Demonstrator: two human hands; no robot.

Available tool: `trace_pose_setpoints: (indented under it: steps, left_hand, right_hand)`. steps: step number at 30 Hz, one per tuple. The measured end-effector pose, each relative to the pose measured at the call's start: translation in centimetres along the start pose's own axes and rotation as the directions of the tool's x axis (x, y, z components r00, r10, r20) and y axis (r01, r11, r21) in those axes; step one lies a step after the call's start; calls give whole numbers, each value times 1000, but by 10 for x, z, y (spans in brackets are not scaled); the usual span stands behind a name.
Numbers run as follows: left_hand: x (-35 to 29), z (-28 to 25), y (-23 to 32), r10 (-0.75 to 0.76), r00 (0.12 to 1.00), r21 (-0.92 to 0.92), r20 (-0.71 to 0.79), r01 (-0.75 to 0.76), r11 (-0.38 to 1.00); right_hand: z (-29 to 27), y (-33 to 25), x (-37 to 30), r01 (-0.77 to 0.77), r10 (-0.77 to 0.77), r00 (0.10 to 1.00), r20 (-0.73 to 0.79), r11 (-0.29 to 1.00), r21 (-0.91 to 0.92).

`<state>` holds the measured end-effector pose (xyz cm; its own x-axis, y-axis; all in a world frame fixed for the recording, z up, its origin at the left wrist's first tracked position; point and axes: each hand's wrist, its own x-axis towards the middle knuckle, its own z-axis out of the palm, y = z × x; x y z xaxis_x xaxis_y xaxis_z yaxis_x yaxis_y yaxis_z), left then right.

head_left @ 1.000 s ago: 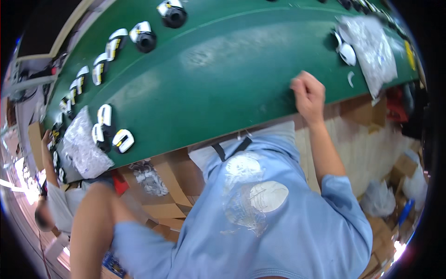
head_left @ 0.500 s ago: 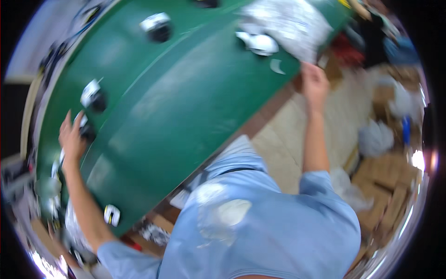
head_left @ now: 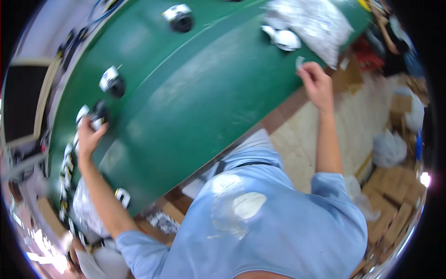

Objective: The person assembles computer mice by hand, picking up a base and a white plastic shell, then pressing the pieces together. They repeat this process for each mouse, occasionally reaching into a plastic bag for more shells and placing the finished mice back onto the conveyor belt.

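Observation:
My left hand (head_left: 89, 137) reaches over the left side of the green table, its thumb and fingers curled around a black-and-white rounded device (head_left: 100, 111); motion blurs its details. Another such device (head_left: 113, 83) sits just beyond, and one more (head_left: 179, 19) stands farther off. At the table's right edge, my right hand (head_left: 318, 86) has thumb and forefinger pinched at the lower end of a small pale curved piece (head_left: 299, 61). Past it lie white rounded shells (head_left: 284, 39) beside a clear plastic bag (head_left: 313, 23).
The green table (head_left: 200, 102) runs diagonally in front of me. A small white part (head_left: 122, 197) lies near its close left edge, by another plastic bag (head_left: 88, 204). Cardboard boxes (head_left: 385, 200) line the floor at right. Other people's arms (head_left: 385, 28) show at the far right.
My left hand has gone from spread fingers to closing around the device. My right hand has moved left from the bag's edge to the curved piece. The whole view has shifted.

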<state>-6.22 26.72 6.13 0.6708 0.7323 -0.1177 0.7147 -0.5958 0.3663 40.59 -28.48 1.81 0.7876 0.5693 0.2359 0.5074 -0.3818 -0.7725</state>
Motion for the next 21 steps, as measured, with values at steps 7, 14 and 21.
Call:
trace_pose_setpoints:
  steps: [7, 14, 21]
  left_hand:
    - [-94, 79, 162, 277, 961, 15, 2, -277, 961]
    - [-123, 128, 187, 198, 952, 16, -232, -200, 980]
    - [-126, 140, 173, 350, 876, -76, -331, -395, 916]
  right_hand:
    - [116, -96, -17, -54, -130, 950, 284, 827, 560]
    - [204, -173, -26, 292, -433, 861, 268, 851, 436]
    - [225, -160, -10, 238, -492, 739, 460, 829, 506]
